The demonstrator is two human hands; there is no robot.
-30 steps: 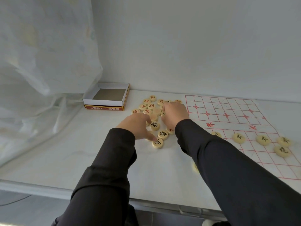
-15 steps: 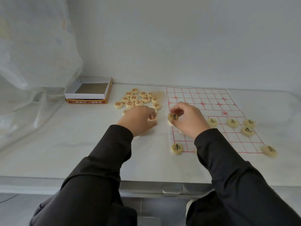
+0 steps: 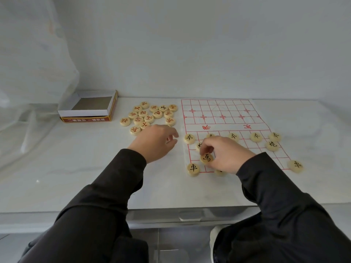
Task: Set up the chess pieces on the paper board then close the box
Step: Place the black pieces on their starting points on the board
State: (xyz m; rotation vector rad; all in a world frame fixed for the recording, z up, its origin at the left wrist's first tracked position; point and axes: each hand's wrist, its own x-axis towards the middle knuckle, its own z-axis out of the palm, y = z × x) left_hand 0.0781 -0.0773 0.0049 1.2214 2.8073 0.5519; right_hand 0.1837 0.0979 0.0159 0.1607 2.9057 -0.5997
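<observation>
A paper board (image 3: 224, 118) with a red grid lies on the white table. Several black-marked round pieces stand on its near half, among them a corner piece (image 3: 193, 169) and another (image 3: 295, 166) at the right. My right hand (image 3: 224, 154) pinches a black-marked piece (image 3: 206, 158) just above the near-left squares. A pile of red-marked pieces (image 3: 150, 116) lies left of the board. My left hand (image 3: 155, 143) rests at the pile's near edge, fingers curled; I cannot see whether it holds a piece. The open box (image 3: 89, 108) sits at the back left.
A translucent plastic sheet (image 3: 32, 76) hangs at the left and drapes onto the table. A wall (image 3: 209, 44) rises right behind the table. The table's front edge (image 3: 171, 213) runs just below my forearms.
My right hand has carried the black piece from the pile onto the board's near-left part and lowered it. My left hand has stayed at the pile. The view has shifted.
</observation>
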